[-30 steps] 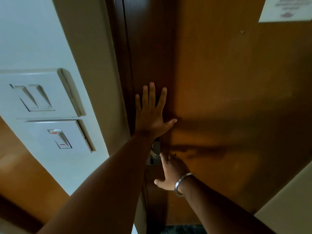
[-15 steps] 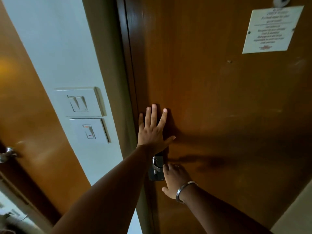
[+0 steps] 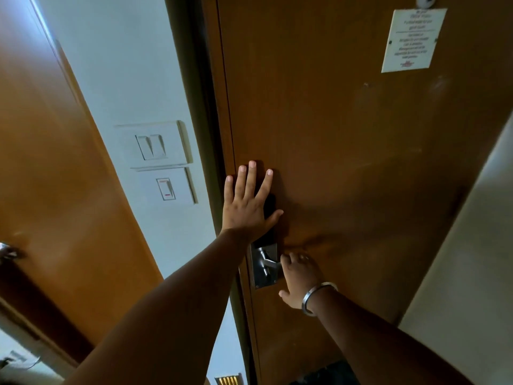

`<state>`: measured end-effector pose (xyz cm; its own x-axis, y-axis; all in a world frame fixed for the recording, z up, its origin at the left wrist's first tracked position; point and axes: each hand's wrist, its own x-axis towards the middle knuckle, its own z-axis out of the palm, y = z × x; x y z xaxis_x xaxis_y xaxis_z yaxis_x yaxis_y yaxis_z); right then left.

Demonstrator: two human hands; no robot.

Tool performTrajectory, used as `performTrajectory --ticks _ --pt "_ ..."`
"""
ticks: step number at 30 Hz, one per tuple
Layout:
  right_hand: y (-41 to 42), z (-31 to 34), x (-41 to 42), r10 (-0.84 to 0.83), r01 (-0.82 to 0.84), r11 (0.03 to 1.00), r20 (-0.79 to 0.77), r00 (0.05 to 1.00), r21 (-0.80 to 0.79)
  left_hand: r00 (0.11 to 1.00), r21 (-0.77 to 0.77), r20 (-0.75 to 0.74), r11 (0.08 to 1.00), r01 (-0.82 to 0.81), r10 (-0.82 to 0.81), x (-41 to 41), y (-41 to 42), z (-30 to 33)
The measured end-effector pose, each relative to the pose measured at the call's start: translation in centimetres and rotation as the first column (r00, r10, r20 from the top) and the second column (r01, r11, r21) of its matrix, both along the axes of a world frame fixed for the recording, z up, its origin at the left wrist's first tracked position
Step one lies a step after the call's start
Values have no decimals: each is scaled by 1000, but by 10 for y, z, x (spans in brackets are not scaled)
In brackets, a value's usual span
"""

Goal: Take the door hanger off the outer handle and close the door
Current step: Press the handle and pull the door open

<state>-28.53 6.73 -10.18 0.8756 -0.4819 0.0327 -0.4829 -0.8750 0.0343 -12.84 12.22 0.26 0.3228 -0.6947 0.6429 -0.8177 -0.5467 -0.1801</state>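
The brown wooden door (image 3: 347, 162) sits flush against its frame (image 3: 205, 162) on the left. My left hand (image 3: 247, 207) lies flat on the door near its edge, fingers spread, partly covering the black top of the lock. Just below is the metal lock plate (image 3: 262, 279) with its lever handle (image 3: 268, 263). My right hand (image 3: 301, 277), with a metal bangle on the wrist, is curled over the end of that lever. No door hanger shows anywhere in view.
Two white switch plates (image 3: 154, 144) (image 3: 166, 187) are on the pale wall left of the frame. Further left stands another wooden door (image 3: 55, 190) with a metal handle (image 3: 7, 252). A printed notice (image 3: 410, 40) hangs high on the door. A cream wall (image 3: 472, 259) closes in on the right.
The view has drawn back from the door, showing more of it and the left wall. Both hands keep their places, left palm on the door, right hand at the lever.
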Motion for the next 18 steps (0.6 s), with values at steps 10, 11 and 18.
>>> performTrajectory --ticks 10,11,18 --pt "62 3 -61 -228 227 973 -33 973 -29 931 148 163 941 304 -327 -45 67 -3" --pt "71 6 -70 -251 249 968 -48 967 -36 895 168 210 916 364 -394 -46 75 -4" --pt "141 41 -135 -426 429 903 84 901 -21 743 161 262 787 595 -616 -47 126 -25"
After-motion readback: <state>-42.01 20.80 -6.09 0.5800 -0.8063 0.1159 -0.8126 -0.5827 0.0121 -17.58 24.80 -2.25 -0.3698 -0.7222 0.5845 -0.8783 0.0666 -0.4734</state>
